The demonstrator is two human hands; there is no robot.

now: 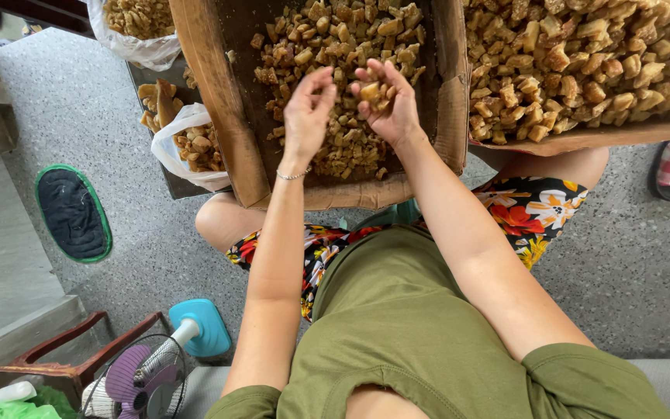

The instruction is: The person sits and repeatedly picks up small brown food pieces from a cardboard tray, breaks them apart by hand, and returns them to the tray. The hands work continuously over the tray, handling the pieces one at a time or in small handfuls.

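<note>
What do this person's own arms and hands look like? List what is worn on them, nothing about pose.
Both arms are bare from the shoulder down; short olive-green sleeves end at the upper arms. The left hand has a thin silver-coloured bracelet at the wrist. The right hand shows no bracelet. No gloves or watch on either; rings are too small to tell.

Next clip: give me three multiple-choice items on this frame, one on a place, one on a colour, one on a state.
1. Where do both hands work?
A. over the middle cardboard box
B. over the fan
C. on the floor mat

2. What colour edges the dark floor mat?
A. red
B. green
C. yellow

3. The right hand is:
A. empty and flat
B. cupping brown chunks
C. gripping a bag

Key: 1 A, the left hand and right hand hover above the cardboard box; 2 B, the floor mat has a green rim; 3 B, brown chunks lie in its curled fingers.
</note>
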